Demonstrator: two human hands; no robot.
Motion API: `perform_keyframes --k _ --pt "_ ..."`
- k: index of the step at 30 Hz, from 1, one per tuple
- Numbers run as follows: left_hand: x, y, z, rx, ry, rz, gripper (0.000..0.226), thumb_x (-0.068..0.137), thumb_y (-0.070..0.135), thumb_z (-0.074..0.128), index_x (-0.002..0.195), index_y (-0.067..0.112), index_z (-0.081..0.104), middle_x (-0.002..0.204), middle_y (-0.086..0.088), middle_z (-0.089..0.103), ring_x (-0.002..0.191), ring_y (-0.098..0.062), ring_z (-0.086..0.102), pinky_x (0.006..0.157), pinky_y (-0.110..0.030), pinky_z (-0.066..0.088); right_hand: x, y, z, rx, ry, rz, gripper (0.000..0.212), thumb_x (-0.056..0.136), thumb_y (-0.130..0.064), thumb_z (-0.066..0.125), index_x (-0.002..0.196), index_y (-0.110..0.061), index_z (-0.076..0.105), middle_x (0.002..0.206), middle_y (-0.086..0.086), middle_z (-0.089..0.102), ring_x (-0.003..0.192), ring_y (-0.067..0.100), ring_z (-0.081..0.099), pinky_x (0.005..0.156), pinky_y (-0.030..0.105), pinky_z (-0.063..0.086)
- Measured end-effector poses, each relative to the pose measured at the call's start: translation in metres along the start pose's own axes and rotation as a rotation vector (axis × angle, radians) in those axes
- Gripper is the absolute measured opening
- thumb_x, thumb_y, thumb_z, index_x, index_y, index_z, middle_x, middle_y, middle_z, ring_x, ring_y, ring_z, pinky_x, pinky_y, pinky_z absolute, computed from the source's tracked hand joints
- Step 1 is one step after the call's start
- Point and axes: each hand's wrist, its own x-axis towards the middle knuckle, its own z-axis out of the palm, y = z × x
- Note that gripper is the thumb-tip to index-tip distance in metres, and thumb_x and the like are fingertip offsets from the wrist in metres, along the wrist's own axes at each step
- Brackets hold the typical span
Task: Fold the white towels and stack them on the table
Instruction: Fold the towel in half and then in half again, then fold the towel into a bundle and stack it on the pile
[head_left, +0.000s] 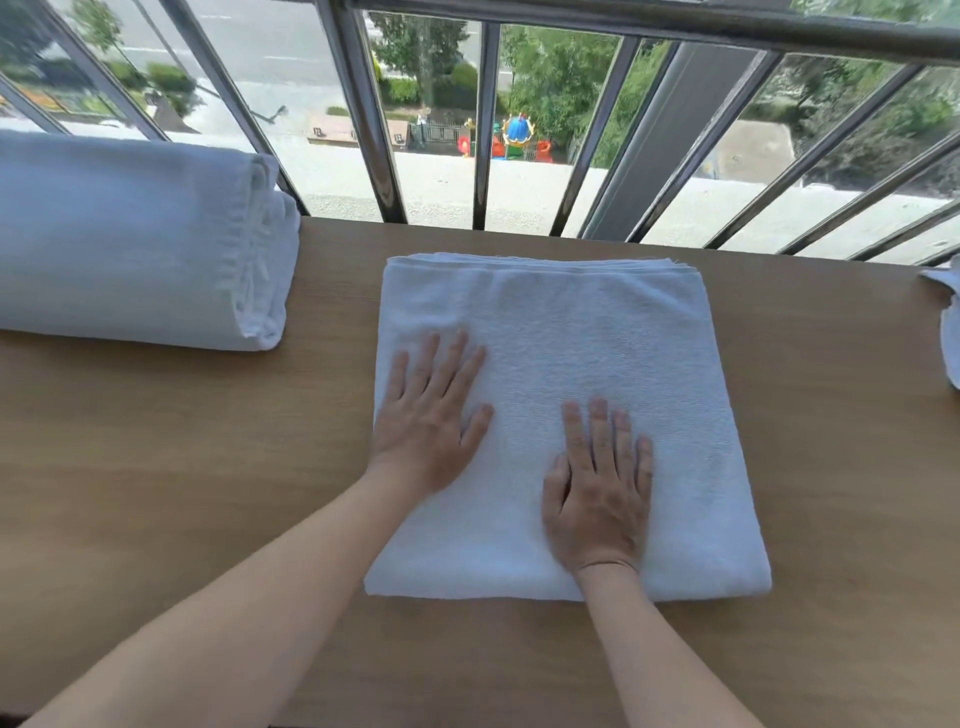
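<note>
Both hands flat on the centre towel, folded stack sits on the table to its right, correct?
No. The head view shows the folded stack on the table to the left of the centre towel, not the right. The left hand and right hand do lie flat on it.

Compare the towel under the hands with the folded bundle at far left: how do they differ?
The centre towel lies flat and thin; the left bundle is thicker, with several folded layers showing at its right end. The left hand and right hand press flat on the centre towel; nothing touches the left bundle. Both are white and rest on the wooden table.
</note>
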Motion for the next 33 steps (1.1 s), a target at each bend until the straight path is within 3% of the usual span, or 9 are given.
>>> perform_keyframes --k 9,13,17,20,28,33 --pt "0.092 -0.025 -0.020 -0.061 0.034 -0.157 0.069 0.101 0.054 0.010 0.161 0.023 -0.004 0.169 -0.001 -0.009 0.154 -0.019 -0.014 0.123 -0.039 -0.013 0.002 -0.001 -0.001 0.011 -0.011 0.018 0.060 0.097 -0.037 0.034 0.157 -0.027 0.030 0.165 0.003 0.023 0.154 0.023 0.014 0.123 0.051 0.013" --pt "0.041 0.004 -0.007 -0.128 -0.016 -0.133 0.074 0.100 0.055 0.012 0.159 0.016 -0.011 0.167 -0.003 -0.017 0.153 -0.019 -0.019 0.122 -0.038 -0.017 0.002 -0.002 -0.002 0.008 -0.032 0.022 0.061 0.096 -0.036 0.034 0.157 -0.027 0.031 0.164 0.003 0.025 0.154 0.025 0.016 0.123 0.051 0.013" --pt "-0.038 0.048 0.010 -0.152 -0.101 -0.041 0.076 0.094 0.059 0.000 0.155 0.019 -0.022 0.163 0.000 -0.030 0.148 -0.016 -0.032 0.119 -0.037 -0.023 0.003 -0.002 -0.004 0.002 -0.070 0.035 0.062 0.096 -0.036 0.034 0.157 -0.027 0.031 0.164 0.004 0.026 0.153 0.025 0.017 0.124 0.050 0.012" --pt "-0.089 0.062 0.023 -0.105 -0.112 0.026 0.074 0.097 0.058 0.000 0.155 0.017 -0.020 0.163 -0.001 -0.029 0.149 -0.017 -0.030 0.121 -0.039 -0.019 0.003 -0.006 -0.009 0.006 -0.105 0.048 0.061 0.096 -0.036 0.029 0.157 -0.028 0.029 0.165 0.003 0.025 0.153 0.025 0.016 0.124 0.050 0.010" --pt "-0.113 0.048 0.031 -0.038 -0.023 0.095 0.067 0.103 0.050 0.013 0.161 0.016 0.003 0.168 -0.001 -0.008 0.155 -0.020 -0.009 0.125 -0.044 0.000 -0.024 0.025 -0.024 -0.065 -0.300 -0.050 0.063 0.100 -0.055 0.012 0.158 -0.040 -0.004 0.168 -0.004 -0.006 0.154 0.018 -0.008 0.124 0.047 -0.007" --pt "-0.117 0.043 0.034 0.003 0.005 0.121 0.066 0.103 0.047 0.016 0.161 0.017 0.004 0.169 -0.003 -0.005 0.155 -0.024 -0.005 0.125 -0.048 0.005 -0.045 0.068 -0.041 -0.145 -0.337 0.216 0.065 0.096 -0.060 0.000 0.155 -0.039 -0.019 0.165 -0.005 -0.023 0.152 0.018 -0.021 0.123 0.046 -0.009"
